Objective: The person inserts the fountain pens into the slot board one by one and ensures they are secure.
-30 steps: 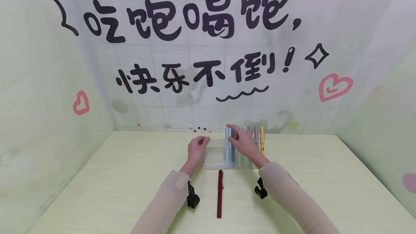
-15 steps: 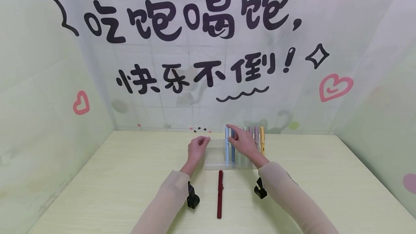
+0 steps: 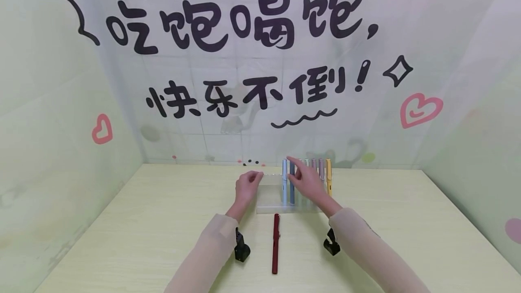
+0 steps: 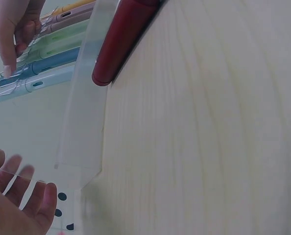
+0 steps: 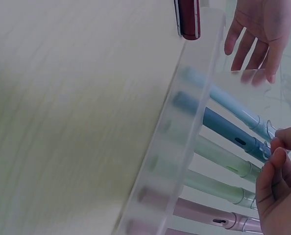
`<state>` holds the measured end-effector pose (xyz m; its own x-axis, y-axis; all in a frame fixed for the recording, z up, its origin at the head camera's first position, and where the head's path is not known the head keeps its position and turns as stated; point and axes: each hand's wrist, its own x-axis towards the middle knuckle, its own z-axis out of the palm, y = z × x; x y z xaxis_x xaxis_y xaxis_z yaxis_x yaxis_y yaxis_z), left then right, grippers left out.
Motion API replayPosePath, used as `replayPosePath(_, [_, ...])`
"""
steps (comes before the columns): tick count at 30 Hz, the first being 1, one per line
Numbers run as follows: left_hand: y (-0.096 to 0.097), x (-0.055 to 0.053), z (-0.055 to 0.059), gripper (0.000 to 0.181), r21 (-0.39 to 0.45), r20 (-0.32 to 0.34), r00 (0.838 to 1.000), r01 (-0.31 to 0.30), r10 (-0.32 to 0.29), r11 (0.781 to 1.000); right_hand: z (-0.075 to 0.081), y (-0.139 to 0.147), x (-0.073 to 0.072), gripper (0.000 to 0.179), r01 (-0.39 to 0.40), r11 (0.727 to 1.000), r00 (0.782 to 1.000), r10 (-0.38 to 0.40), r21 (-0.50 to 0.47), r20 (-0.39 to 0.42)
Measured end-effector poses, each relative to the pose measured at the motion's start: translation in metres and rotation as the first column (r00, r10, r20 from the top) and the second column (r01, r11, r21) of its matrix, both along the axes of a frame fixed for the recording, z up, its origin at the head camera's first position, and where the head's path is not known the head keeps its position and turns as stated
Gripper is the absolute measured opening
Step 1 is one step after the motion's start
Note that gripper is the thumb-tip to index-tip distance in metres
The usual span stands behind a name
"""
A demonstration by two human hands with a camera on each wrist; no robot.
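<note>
A clear pen stand (image 3: 270,210) holds a row of upright pens. My left hand (image 3: 246,187) pinches its upper left corner, thumb and fingers on either side of the clear panel. Beside the tops of the light blue pen (image 3: 284,184) and the dark blue pen (image 3: 291,193) is my right hand (image 3: 308,180), index finger stretched out and thumb apart from it; contact with the pens is unclear. To their right stand green pens (image 5: 219,188), purple pens (image 5: 204,214) and a yellow pen (image 3: 329,176), partly hidden by my right hand in the head view.
A dark red pen (image 3: 276,244) lies on the pale wooden table (image 3: 171,220), just in front of the stand. Behind the table hangs a printed cloth backdrop (image 3: 228,148). Black wrist cameras (image 3: 242,248) hang below both sleeves.
My right hand has shifted slightly right, away from the light blue pen's top toward the dark blue pen. The left hand, the stand and the red pen look unmoved.
</note>
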<state>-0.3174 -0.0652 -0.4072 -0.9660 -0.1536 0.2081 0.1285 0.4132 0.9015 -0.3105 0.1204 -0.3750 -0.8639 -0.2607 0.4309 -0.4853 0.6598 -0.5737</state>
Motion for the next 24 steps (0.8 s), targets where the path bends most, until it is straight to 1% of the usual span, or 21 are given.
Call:
replayPosePath(5, [0.000,0.001,0.000,0.025,0.000,-0.009,1.000,0.004,-0.004,1.000,-0.006,0.003,0.008,0.046,-0.028,0.999,1.000,0.028,-0.033,-0.013])
replayPosePath(11, [0.000,0.002,0.000,0.025,-0.002,-0.016,1.000,0.012,-0.012,1.000,-0.015,0.007,0.017,0.040,-0.046,0.998,0.999,0.045,-0.036,-0.023])
replayPosePath(18, [0.000,0.002,0.001,0.025,0.010,-0.023,1.000,0.021,-0.020,1.000,-0.022,0.009,0.028,0.036,-0.071,0.997,0.997,0.072,-0.044,0.014])
replayPosePath(24, [0.000,0.002,0.002,0.025,0.014,-0.021,1.000,0.018,-0.017,1.000,-0.028,0.011,0.036,0.032,-0.108,0.993,0.994,0.109,-0.043,0.025])
